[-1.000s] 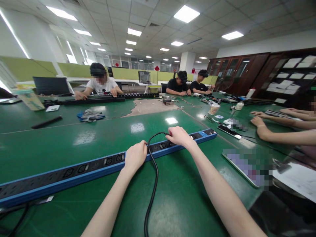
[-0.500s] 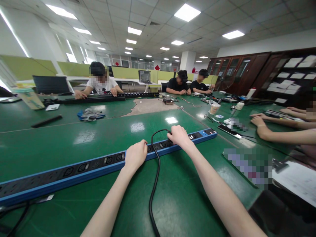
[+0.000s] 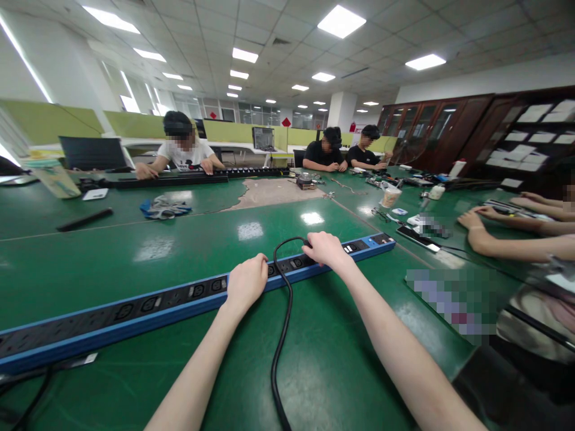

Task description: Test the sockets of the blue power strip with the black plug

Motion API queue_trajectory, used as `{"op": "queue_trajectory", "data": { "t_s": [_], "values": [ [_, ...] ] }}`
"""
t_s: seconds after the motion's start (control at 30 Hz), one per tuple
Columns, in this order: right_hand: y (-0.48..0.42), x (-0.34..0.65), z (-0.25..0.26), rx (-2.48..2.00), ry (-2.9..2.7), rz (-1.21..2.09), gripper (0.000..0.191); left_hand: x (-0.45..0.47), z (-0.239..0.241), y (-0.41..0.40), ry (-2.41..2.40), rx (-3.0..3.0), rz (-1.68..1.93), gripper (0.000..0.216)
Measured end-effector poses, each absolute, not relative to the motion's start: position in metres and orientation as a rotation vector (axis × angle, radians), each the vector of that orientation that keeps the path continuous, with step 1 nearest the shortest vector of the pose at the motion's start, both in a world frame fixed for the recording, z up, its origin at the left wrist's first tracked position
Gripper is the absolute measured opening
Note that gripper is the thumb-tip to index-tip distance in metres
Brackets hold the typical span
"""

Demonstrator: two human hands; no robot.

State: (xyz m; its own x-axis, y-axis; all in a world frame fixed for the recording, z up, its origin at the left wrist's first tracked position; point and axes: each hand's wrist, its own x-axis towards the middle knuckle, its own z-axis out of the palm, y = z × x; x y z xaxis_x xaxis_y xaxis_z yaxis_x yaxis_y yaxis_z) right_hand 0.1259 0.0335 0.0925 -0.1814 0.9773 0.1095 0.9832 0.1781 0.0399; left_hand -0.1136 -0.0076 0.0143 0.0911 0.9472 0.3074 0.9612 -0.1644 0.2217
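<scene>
A long blue power strip with black sockets lies across the green table in front of me. My left hand rests closed on its top near the middle, pressing it down. My right hand grips the plug end of a black cable at a socket further right on the strip; the plug itself is hidden under my fingers. The cable loops up from the plug and runs down toward me over the table.
A person's arms rest on the table at right, beside a phone and a blurred tablet. Across the table several people work on a long black strip. Blue gloves and a cup lie mid-table.
My right hand and the cable's loop have shifted slightly lower toward the strip. The cable on the table has swung a little to the right. My left hand has stayed put.
</scene>
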Motion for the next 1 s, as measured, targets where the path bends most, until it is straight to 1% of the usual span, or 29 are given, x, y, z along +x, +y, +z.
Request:
{"op": "queue_trajectory", "data": {
  "t_s": [0.1, 0.17, 0.57, 0.73, 0.93, 1.0],
  "values": [
    [0.034, 0.132, 0.096, -1.961, -2.43, -0.154, 0.046, -0.113, 0.015, -0.008, -2.021, -2.287, -0.583, 0.04],
    [0.033, 0.134, 0.098, -1.962, -2.472, -0.137, 0.048, -0.112, 0.016, -0.009, -2.032, -2.284, -0.57, 0.04],
    [0.035, 0.122, 0.093, -2.041, -2.417, -0.077, 0.042, -0.109, 0.02, -0.011, -2.061, -2.267, -0.579, 0.038],
    [0.03, 0.122, 0.084, -1.996, -2.358, -0.151, 0.046, -0.107, 0.022, -0.009, -2.099, -2.254, -0.543, 0.04],
    [0.03, 0.124, 0.082, -1.992, -2.373, -0.119, 0.042, -0.107, 0.022, -0.009, -2.084, -2.26, -0.548, 0.04],
    [0.028, 0.124, 0.08, -1.982, -2.355, -0.12, 0.044, -0.107, 0.022, -0.009, -2.087, -2.254, -0.55, 0.039]
  ]
}}
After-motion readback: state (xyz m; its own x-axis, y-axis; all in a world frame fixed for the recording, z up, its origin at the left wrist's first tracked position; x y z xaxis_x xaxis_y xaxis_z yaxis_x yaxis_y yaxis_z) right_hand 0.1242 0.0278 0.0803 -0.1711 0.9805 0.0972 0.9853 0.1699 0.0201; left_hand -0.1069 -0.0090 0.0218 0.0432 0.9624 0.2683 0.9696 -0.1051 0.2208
